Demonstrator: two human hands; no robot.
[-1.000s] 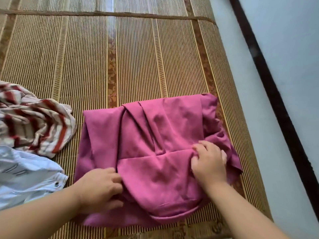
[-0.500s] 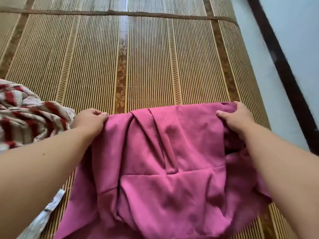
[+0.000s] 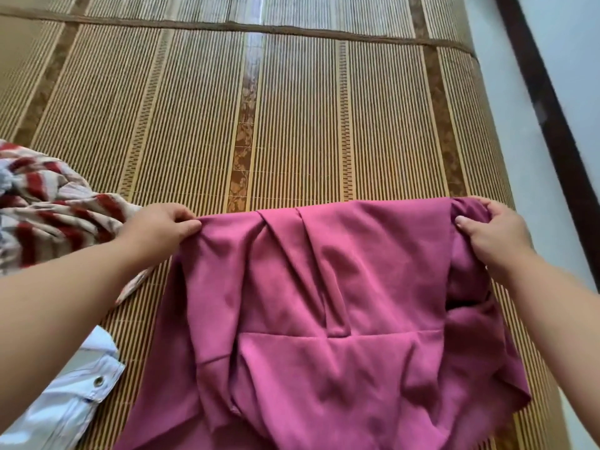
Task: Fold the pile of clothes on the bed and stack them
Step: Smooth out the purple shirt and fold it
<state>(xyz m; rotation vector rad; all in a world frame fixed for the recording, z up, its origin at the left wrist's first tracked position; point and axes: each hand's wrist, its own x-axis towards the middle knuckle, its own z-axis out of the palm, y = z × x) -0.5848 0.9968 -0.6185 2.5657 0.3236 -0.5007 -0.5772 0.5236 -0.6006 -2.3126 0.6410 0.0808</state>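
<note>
Gripping the pink garment (image 3: 324, 303) by both far corners, with the left hand (image 3: 159, 227) pinching the left one between thumb and curled fingers and the right hand (image 3: 493, 232) closed round the bunched right one. Spread part-folded (creased, pleats overlapping) on the bamboo mat (image 3: 292, 125). Flanked on the left by a red-striped garment (image 3: 48, 216) and, nearer, a white denim piece (image 3: 74, 401).

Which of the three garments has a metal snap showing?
The pale blue garment at lower left: a round metal snap sits on its edge. The striped garment above it and the pink garment in the middle show none.
</note>
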